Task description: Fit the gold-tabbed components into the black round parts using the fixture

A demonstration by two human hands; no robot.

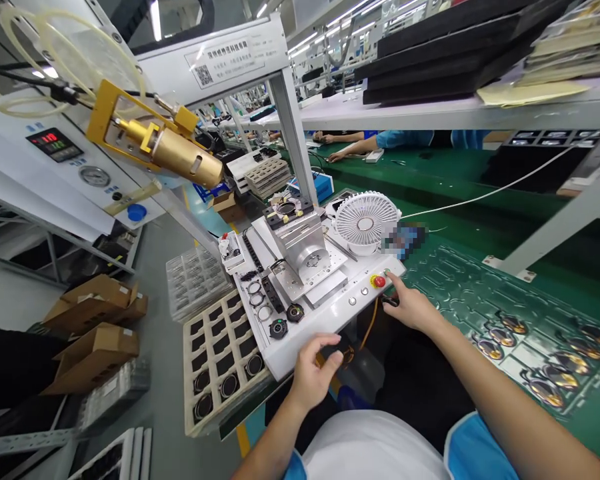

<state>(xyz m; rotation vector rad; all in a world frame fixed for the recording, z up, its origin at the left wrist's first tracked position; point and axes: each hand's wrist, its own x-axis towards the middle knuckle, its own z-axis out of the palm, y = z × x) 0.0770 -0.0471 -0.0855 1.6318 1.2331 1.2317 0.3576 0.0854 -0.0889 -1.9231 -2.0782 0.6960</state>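
Note:
My left hand [316, 373] hangs in front of the white machine base [320, 319], its fingers curved apart and holding nothing. At the base's right corner, my right hand [411, 303] reaches with its index finger to a small green button [387, 272], beside the red emergency button [379, 282]. Its other fingers curl under the edge, with nothing seen in them. A metal fixture [307, 250] stands on the base. Two round black watch parts [279, 327] and several rings [265, 313] lie at its front left. A gold cylinder [187, 157] hangs above on the machine.
A white fan [366, 223] stands at the base's back right. A cream tray [193, 373] with round parts is at the left. Clear trays [445, 287] with lens-like parts cover the green table at right. Another person's arm [347, 152] rests beyond, under a shelf.

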